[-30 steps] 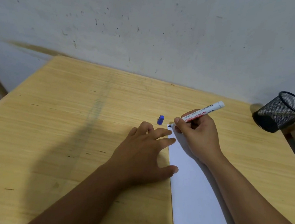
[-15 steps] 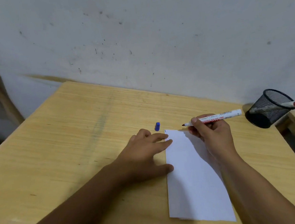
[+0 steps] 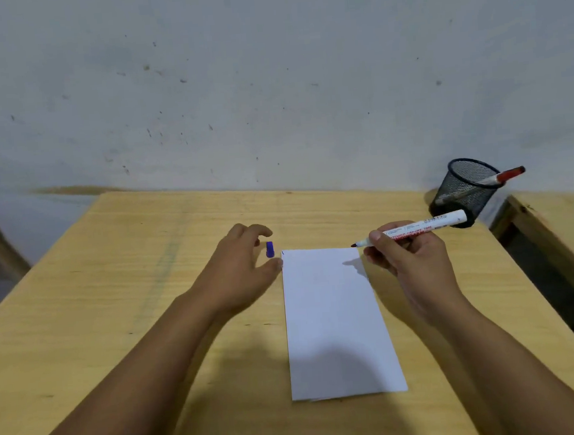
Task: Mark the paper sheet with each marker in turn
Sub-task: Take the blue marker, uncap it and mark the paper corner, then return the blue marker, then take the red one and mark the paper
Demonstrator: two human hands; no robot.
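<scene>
Mesh cup: a black wire-mesh pen holder (image 3: 465,189) stands at the far right corner of the wooden table (image 3: 113,299), close to the wall.
Cup contents: one red-capped marker (image 3: 505,176) leans out over its right rim; the mesh hides whatever else may be inside.
Paper sheet: the white sheet (image 3: 335,323) lies flat on the table between the two forearms, its long side running away from the person; a tiny dark mark sits at its far left corner.
Right hand: the right hand (image 3: 409,259) pinches a white uncapped marker (image 3: 417,229) near its tip, with the tip raised just over the sheet's far right corner.
Left hand: the left hand (image 3: 241,269) is half open, fingers curled, holding nothing, thumb at the sheet's left edge.
Cap: a small blue cap (image 3: 269,249) stands on the table between the left thumb and index finger, just beside the sheet's far left corner; contact with the fingers cannot be told.
</scene>
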